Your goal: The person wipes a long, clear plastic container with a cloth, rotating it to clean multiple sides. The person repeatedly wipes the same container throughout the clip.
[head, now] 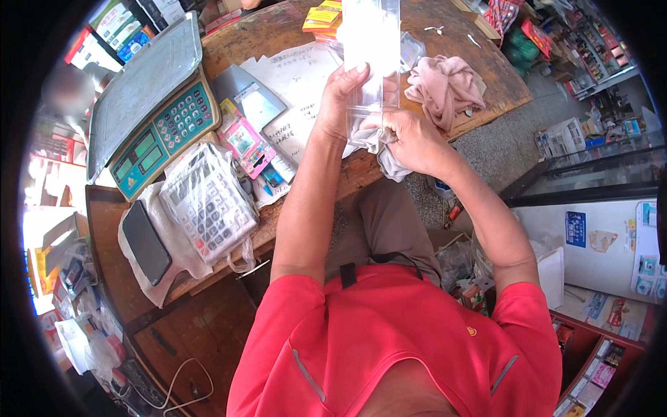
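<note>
My left hand (341, 96) grips a clear plastic box (371, 47) upright over the wooden desk (500, 86). Glare whites out much of the box, so its contents cannot be told. At its lower end my right hand (419, 138) pinches a pale grey cloth (393, 164), pressing it against the plastic. Part of the cloth shows through the box's clear wall. Right of the box lies a crumpled pink cloth (445, 88). Handwritten paper (297, 78) is spread on the desk behind my left forearm.
A weighing scale (172, 125) stands on the left. Nearer me are a plastic-wrapped calculator (211, 203) and a smartphone (146, 242) on a cloth. A pink blister pack (247, 146) lies beside the scale. Yellow-and-red packets (323, 18) sit at the back. A person (70, 94) is at far left.
</note>
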Motion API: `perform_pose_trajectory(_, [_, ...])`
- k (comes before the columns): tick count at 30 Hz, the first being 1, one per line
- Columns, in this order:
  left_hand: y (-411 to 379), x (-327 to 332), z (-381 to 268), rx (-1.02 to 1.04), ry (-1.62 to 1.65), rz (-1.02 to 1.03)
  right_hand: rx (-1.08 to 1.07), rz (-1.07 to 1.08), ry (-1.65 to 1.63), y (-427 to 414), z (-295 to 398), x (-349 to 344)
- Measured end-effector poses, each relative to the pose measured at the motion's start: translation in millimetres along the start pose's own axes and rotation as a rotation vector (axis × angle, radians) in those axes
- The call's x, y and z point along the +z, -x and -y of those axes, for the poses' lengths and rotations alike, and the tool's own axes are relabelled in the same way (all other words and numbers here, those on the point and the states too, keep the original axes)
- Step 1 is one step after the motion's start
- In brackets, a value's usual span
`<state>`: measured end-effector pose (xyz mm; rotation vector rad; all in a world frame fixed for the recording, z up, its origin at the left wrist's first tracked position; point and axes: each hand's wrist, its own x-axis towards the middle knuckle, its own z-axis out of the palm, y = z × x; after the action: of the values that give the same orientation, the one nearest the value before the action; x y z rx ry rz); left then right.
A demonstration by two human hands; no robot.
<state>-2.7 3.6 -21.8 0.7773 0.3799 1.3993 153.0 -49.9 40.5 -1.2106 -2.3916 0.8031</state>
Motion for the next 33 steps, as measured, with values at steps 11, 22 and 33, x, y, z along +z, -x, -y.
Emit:
perform_pose_trajectory(11, [-6.9, -9.4, -4.2, 0.066, 0.322, 0.289, -0.14, 0.061, -0.592, 28.9, -1.4, -53.0])
perform_pose_trajectory(22, [-2.3, -1.5, -5.7, 0.181, 0.351, 0.449, -0.004, -0.63, -0.348, 71.9, 24.4, -47.9])
perform_pose_trajectory(33, [4.7, 12.5, -14.4, 0.08, 0.174, 0.401, -0.252, -0.399, 0.252, 48.7, 27.2, 47.7])
